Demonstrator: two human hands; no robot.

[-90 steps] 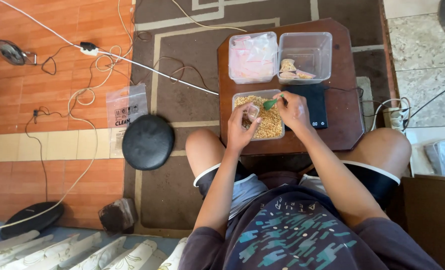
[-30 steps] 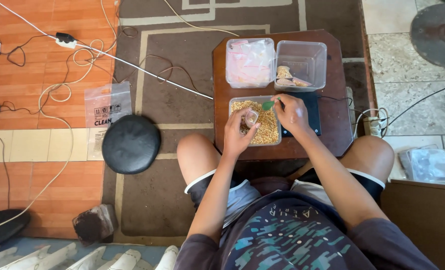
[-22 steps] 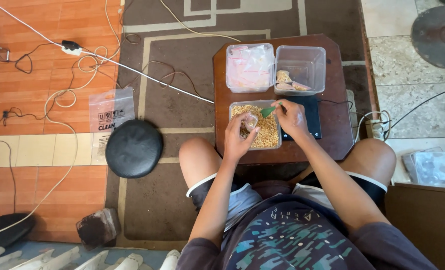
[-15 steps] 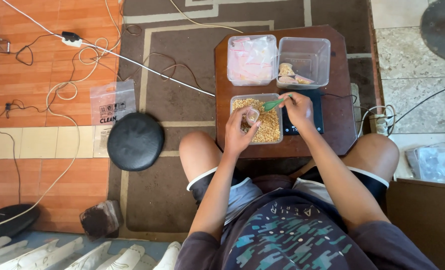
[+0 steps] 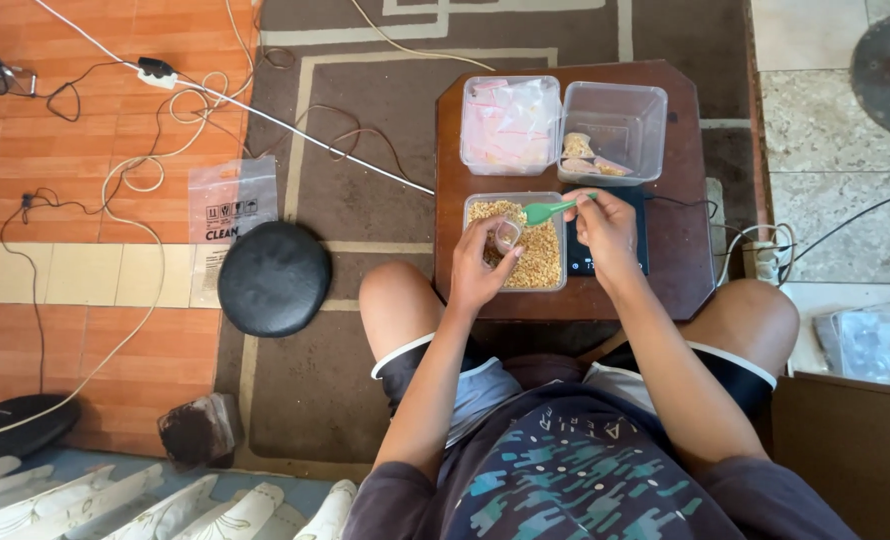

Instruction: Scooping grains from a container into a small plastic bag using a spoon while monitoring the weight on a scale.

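Observation:
On a small brown wooden table (image 5: 685, 250) stands a clear tub of tan grain (image 5: 542, 262). My left hand (image 5: 483, 268) holds a small clear plastic bag (image 5: 506, 236) over that tub. My right hand (image 5: 607, 232) grips a green spoon (image 5: 547, 210), whose bowl hovers above the grain just beside the bag's mouth. Under my right hand lies a black digital scale (image 5: 583, 255). Behind are a tub of empty clear bags (image 5: 510, 122) and a tub (image 5: 615, 130) holding a few filled packets.
A black round stool (image 5: 274, 277) stands on the brown rug at the left, with a plastic bag (image 5: 231, 200) beside it. Cables and a power strip (image 5: 155, 72) trail over the orange floor. My knees flank the table; a power strip (image 5: 765, 262) sits at its right.
The view shifted slightly. My right hand lifted the green spoon out of the grain and up beside the small bag; my left hand keeps the bag over the tub.

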